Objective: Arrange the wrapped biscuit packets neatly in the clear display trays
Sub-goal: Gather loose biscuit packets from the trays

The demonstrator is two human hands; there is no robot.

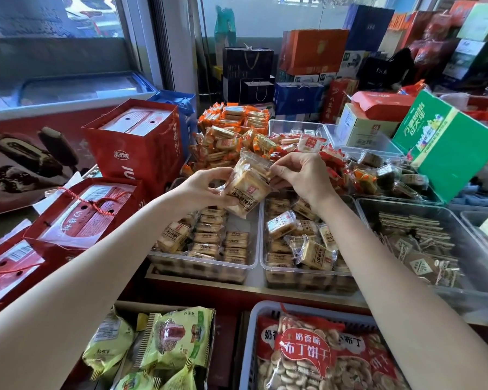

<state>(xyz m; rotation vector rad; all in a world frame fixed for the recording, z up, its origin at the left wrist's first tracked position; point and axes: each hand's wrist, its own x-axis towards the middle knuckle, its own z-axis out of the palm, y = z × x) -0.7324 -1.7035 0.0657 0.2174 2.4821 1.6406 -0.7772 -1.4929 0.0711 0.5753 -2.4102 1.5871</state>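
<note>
A clear-wrapped pale biscuit packet (247, 187) hangs tilted in the air above two clear trays. My left hand (206, 187) pinches its lower left edge. My right hand (299, 173) pinches its upper right corner. Below on the left, a clear tray (209, 267) holds the same packets stacked in tidy rows. The clear tray (307, 273) to its right holds packets lying loose and askew, with one (316, 254) tilted on top.
Orange and red packets (231, 136) are heaped behind the trays. A tray of brown packets (423, 249) sits right, under a green box (445, 147). Red gift bags (135, 144) stand left. Green snack bags (164, 344) and a basket of round biscuits (316, 358) lie near me.
</note>
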